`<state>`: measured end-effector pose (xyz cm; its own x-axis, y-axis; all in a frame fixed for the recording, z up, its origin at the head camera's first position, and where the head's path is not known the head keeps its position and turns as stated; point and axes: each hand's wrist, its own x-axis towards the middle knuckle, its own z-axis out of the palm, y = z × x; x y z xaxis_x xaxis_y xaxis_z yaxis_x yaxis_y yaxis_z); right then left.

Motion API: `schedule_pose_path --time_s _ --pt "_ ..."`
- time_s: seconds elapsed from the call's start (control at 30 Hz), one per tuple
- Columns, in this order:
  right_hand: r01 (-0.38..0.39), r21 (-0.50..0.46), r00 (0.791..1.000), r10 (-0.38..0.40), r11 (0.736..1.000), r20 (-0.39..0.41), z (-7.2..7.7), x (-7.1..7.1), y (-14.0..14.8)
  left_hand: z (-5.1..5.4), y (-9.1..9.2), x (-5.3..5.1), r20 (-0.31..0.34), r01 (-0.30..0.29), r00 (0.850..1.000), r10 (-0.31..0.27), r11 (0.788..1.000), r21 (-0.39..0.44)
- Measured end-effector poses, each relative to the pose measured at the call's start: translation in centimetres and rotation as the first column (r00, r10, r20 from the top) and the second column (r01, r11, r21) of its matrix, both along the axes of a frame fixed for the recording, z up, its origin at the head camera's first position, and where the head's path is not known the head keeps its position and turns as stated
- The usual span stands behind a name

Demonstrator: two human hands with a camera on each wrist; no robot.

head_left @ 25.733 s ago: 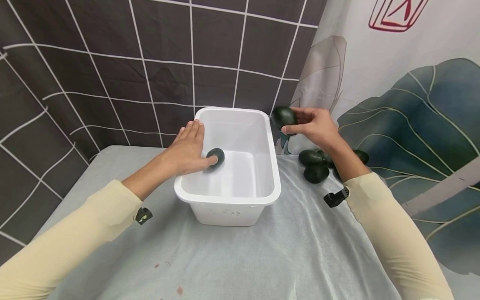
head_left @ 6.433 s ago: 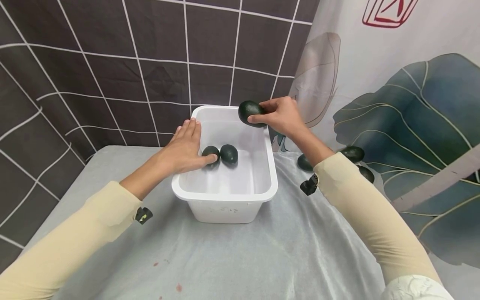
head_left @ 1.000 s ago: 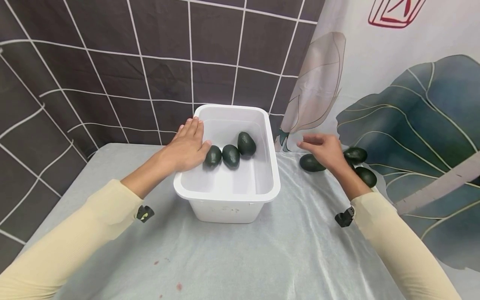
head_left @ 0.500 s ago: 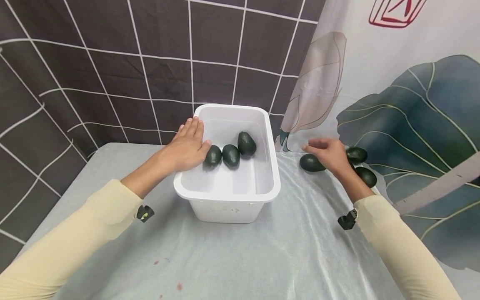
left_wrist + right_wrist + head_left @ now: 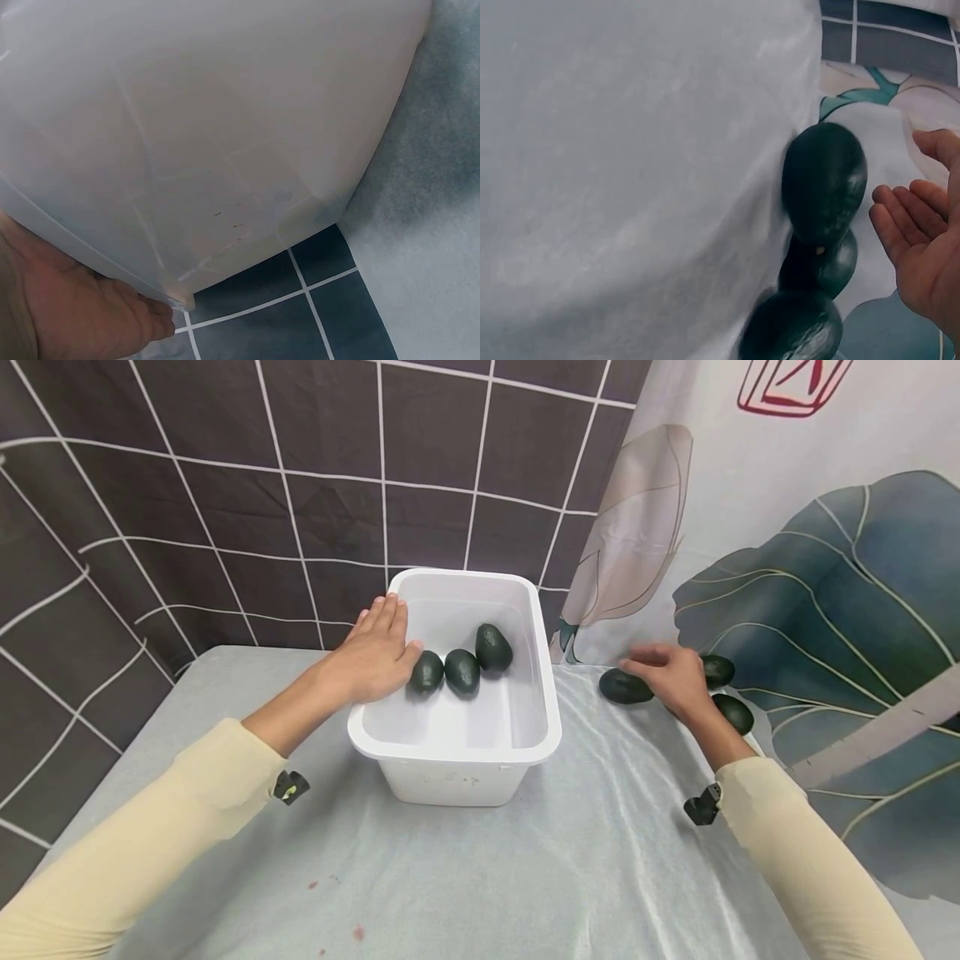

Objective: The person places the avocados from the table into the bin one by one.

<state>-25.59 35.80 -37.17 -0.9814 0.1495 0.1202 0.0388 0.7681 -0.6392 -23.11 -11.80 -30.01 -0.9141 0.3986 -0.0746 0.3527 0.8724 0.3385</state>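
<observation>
A white plastic tub (image 5: 454,754) stands on the cloth-covered table, with three dark green avocados inside: one at the left (image 5: 426,672), one in the middle (image 5: 462,673) and one farther back (image 5: 493,648). My left hand (image 5: 367,656) rests on the tub's left rim, fingers straight and thumb beside the left avocado. My right hand (image 5: 671,677) hovers over more avocados at the table's right, fingers slightly bent and holding nothing. Near its fingertips lies one avocado (image 5: 626,686); others (image 5: 717,670) are partly hidden behind the hand and wrist. Against the right wrist view's cloth, stacked avocados (image 5: 824,180) lie left of the open fingers.
A pale grey-blue cloth (image 5: 480,877) with small reddish spots covers the table. Behind the tub hangs a dark curtain (image 5: 427,443) with white grid lines. A white curtain with a blue-green leaf print (image 5: 832,577) hangs close by the avocados on the right.
The avocado my right hand held over the tub earlier now lies inside it. Over the last second that hand has moved slightly right and down, among the avocados. My left hand stays on the rim.
</observation>
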Motion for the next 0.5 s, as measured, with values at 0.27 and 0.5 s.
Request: schedule_pose_path --time_s 0.27,0.5 --pt "0.007 -0.031 1.0 -0.007 0.999 0.019 -0.6 0.2 0.8 0.0 -0.1 0.0 0.004 -0.002 1.0 0.002 1.0 0.004" --pt "-0.019 -0.02 0.999 0.02 1.0 0.046 -0.9 0.3 1.4 0.0 -0.1 0.0 0.0 -0.001 1.0 0.001 1.0 0.011"
